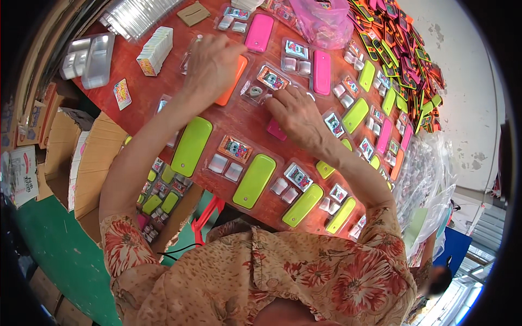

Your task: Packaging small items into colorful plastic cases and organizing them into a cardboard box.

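Note:
My left hand (213, 64), its fingers curled down, is over a clear plastic tray beside an orange toy phone case (232, 81); the palm hides what the fingertips hold. My right hand (296, 115) has bent fingers pressed together at the edge of another clear tray, and anything in them is too small to make out. That tray holds a picture card pack (273, 77) and a small pale roll (254, 92). Under the right hand, a pink case (276, 130) is partly covered. Closer to me lies a tray with a lime green case (254, 182) and two white pieces (226, 168).
The red table (157, 106) bears several similar filled trays. A stack of cards (155, 51), a loose card (122, 94) and nested empty trays (138, 16) lie at the left. Colourful toy phones (394, 49) are heaped at the far right. A cardboard box (100, 168) stands by the table.

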`<state>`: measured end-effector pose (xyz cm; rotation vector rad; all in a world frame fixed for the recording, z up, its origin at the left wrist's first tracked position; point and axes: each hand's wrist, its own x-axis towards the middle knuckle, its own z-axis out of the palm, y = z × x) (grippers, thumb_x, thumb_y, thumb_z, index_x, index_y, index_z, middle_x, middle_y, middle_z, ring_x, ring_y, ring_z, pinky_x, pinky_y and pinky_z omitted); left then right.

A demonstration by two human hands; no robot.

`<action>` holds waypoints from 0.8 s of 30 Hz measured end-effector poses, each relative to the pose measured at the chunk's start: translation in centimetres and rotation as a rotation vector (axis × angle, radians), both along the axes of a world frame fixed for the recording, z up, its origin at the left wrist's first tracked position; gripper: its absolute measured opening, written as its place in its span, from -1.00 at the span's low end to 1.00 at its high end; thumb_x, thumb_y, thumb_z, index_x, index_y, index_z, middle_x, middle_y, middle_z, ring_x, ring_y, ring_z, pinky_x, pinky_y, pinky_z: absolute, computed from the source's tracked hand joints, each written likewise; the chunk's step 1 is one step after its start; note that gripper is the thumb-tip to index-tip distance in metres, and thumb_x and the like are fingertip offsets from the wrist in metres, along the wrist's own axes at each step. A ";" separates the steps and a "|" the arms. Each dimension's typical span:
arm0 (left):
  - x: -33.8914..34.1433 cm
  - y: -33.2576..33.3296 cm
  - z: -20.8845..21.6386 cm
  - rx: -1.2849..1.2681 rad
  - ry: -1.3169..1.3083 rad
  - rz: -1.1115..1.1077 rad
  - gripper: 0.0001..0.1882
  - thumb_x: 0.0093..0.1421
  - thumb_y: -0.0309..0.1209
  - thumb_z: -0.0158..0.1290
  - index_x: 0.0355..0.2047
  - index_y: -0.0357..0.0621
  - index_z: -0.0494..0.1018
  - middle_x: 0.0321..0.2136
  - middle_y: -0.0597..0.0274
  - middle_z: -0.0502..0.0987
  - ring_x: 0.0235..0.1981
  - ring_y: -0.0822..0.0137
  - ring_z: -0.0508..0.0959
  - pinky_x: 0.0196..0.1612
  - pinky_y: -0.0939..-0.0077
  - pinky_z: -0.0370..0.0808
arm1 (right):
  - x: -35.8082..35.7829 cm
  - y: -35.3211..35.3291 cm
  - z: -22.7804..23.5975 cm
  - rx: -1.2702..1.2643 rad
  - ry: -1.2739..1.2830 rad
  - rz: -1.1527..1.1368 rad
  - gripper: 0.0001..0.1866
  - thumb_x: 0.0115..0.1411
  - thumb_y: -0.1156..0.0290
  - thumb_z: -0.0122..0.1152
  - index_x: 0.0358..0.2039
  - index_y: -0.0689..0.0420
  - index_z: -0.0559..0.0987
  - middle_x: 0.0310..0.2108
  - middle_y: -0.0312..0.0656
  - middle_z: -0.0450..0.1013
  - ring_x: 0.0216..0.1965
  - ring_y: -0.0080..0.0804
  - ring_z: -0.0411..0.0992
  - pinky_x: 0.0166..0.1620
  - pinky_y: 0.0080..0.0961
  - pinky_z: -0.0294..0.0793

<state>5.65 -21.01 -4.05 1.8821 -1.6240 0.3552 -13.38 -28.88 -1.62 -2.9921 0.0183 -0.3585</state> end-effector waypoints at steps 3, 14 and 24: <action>-1.9 0.8 0.3 -0.029 -0.005 -0.099 -0.80 -0.13 -0.49 -0.09 -0.44 -0.07 0.45 -0.54 0.19 0.32 -0.39 0.19 0.33 -0.35 0.34 0.28 | 0.1 0.4 -0.5 -0.123 -0.077 0.002 -0.91 -0.17 0.47 -0.06 -0.59 0.20 0.34 -0.52 -0.18 0.27 -0.41 -0.27 0.29 -0.34 -0.46 0.30; -3.7 2.4 -0.3 0.098 0.076 -0.196 -0.84 -0.11 -0.55 -0.08 -0.46 -0.17 0.43 -0.50 0.16 0.30 -0.38 0.18 0.32 -0.32 0.35 0.28 | 1.9 -1.5 -0.6 0.421 -0.188 -0.107 -0.82 -0.08 0.57 0.07 -0.38 0.21 0.43 -0.45 -0.10 0.37 -0.41 -0.18 0.36 -0.36 -0.44 0.36; -2.8 2.5 0.1 -0.045 0.281 -0.089 -0.85 -0.12 -0.58 -0.07 -0.46 -0.19 0.38 -0.51 0.12 0.37 -0.42 0.13 0.36 -0.34 0.34 0.30 | 3.5 -1.1 -2.1 0.118 -0.185 -0.049 -0.79 -0.19 0.53 0.08 -0.44 0.19 0.40 -0.44 -0.14 0.31 -0.36 -0.19 0.30 -0.30 -0.40 0.31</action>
